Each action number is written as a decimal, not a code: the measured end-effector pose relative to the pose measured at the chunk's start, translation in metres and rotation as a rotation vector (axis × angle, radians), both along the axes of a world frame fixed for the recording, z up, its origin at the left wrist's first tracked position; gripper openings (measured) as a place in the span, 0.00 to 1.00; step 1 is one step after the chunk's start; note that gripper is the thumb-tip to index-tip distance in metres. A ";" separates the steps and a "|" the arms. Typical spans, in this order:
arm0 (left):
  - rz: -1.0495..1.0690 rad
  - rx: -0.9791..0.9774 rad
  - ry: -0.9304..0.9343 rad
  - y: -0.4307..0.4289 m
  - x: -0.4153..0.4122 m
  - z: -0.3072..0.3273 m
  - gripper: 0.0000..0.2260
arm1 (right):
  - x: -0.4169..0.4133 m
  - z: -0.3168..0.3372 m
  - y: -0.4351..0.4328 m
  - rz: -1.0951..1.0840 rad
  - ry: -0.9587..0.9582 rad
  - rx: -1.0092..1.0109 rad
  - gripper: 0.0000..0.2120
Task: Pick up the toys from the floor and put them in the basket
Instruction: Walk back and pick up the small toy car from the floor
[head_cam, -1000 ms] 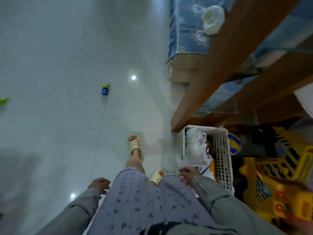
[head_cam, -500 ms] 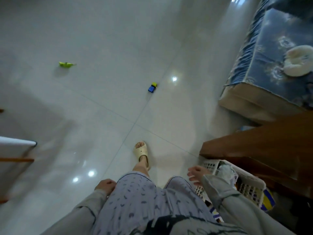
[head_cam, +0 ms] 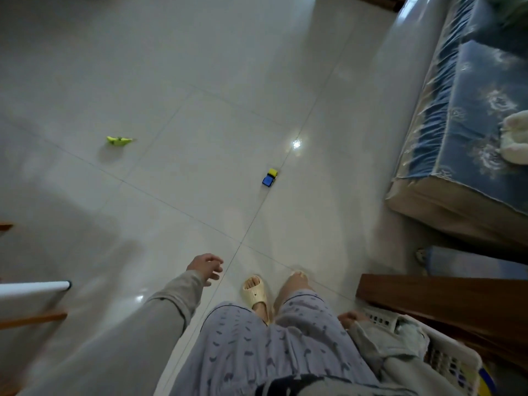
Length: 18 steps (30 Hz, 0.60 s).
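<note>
Reaching forward over the glossy pale tiled floor [head_cam: 200,81], the left hand [head_cam: 205,267] has its fingers loosely spread and holds nothing. Well ahead of it lie a small blue-and-yellow toy block car [head_cam: 270,177] and, further to its left, a lime-green plastic toy [head_cam: 118,140]. The right hand [head_cam: 350,317] rests beside the white plastic lattice basket [head_cam: 445,355], seemingly curled and empty; blur hides its fingers.

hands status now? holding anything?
Left hand: open, empty, stretched out over the floor.
Right hand: beside the basket, mostly hidden by the sleeve; cannot tell.
</note>
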State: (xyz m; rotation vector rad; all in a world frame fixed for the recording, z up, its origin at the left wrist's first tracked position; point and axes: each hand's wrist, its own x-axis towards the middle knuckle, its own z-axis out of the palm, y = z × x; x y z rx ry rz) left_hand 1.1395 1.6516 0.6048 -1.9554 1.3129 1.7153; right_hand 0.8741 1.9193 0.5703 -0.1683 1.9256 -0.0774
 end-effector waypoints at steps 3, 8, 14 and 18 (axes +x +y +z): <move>-0.005 0.017 -0.007 -0.015 -0.007 -0.004 0.06 | -0.011 0.000 -0.037 0.039 0.008 -0.004 0.12; -0.048 0.075 -0.118 -0.025 -0.008 -0.025 0.07 | -0.040 -0.010 -0.116 0.021 0.011 -0.037 0.12; 0.019 0.162 -0.254 -0.049 -0.016 -0.037 0.05 | -0.099 0.003 -0.220 -0.259 -0.090 -0.173 0.05; 0.133 0.156 -0.215 -0.080 -0.047 -0.037 0.05 | -0.131 0.008 -0.273 -0.200 -0.110 -0.201 0.06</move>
